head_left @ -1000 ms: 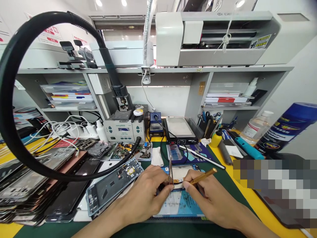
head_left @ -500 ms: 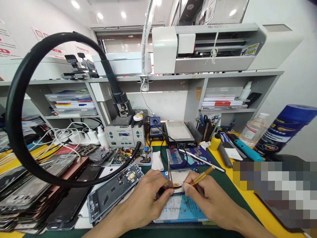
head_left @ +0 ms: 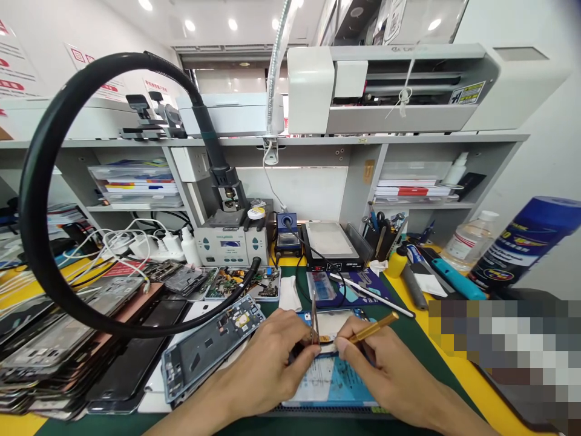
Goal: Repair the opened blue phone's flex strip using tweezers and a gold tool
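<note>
My left hand [head_left: 267, 363] is closed in a pinch around metal tweezers [head_left: 313, 315], which stand upright with their tips down on an opened phone [head_left: 331, 378] lying on the green mat. My right hand [head_left: 381, 363] is closed on a slim gold-coloured tool [head_left: 374, 329], its handle pointing up and right and its tip meeting the tweezers over the phone's upper part. The two hands nearly touch above the phone. What lies under the tips is too small to make out.
A blue phone frame [head_left: 209, 345] lies left of my left hand. Stacked phone parts [head_left: 68, 345] fill the left. A black hose [head_left: 40, 200] loops from the rework station [head_left: 229, 245]. A hot plate [head_left: 331, 242], tool cup [head_left: 381, 233], bottle [head_left: 467, 242] and blue can [head_left: 531, 242] stand behind and right.
The hands stay on the phone with tweezers and gold tool. The view has tilted and drifted slightly; the gold tool's handle has shifted a little.
</note>
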A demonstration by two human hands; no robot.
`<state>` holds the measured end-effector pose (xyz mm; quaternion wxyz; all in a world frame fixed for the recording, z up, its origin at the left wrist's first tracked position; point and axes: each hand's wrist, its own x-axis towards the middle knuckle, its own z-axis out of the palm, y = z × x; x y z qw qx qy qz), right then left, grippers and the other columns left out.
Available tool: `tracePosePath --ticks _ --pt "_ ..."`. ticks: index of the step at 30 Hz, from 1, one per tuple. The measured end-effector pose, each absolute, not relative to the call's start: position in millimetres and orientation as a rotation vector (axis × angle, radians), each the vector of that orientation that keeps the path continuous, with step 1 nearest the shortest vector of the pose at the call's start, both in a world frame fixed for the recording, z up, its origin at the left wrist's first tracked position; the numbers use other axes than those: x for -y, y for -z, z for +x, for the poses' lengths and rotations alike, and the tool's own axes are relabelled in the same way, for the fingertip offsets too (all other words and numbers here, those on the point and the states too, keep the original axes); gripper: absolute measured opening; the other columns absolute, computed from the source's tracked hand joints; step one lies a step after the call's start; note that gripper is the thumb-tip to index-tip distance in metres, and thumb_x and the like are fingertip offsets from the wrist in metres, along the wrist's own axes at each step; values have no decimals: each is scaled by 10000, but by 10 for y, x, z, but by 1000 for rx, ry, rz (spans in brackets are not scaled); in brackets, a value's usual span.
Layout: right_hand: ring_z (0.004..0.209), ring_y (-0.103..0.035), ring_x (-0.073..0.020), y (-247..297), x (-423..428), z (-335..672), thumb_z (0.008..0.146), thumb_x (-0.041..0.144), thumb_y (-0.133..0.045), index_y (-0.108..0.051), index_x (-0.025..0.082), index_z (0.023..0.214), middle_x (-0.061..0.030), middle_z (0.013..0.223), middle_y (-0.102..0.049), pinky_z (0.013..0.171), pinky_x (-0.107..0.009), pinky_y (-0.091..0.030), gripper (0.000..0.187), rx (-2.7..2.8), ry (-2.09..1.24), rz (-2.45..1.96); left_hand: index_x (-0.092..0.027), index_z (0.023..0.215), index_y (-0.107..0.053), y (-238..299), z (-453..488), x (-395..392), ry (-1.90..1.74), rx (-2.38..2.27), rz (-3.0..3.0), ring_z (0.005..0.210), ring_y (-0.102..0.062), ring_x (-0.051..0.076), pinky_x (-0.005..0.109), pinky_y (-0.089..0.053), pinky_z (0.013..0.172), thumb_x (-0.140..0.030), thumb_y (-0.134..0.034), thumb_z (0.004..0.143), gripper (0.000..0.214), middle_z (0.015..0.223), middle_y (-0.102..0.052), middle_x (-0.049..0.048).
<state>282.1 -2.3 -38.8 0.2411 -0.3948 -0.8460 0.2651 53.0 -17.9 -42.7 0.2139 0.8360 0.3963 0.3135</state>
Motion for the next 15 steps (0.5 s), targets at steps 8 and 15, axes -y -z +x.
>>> tracePosePath --ticks 8,15 --pt "702 -540 -186 377 41 2833 1074 341 -328 -473 223 789 -11 786 -564 692 -327 -434 341 2381 -726 -1085 -194 874 -584 419 540 178 -871 -1106 2313 863 -572 188 330 -420 824 -163 -554 986 120 884 -642 19" --pt "681 -513 -176 401 27 2833 1070 343 -355 -503 218 787 9 753 -513 648 -303 -418 343 2273 -783 -1074 -191 887 -593 430 551 189 -860 -1121 2317 853 -562 194 330 -420 795 -181 -529 1009 139 892 -650 26"
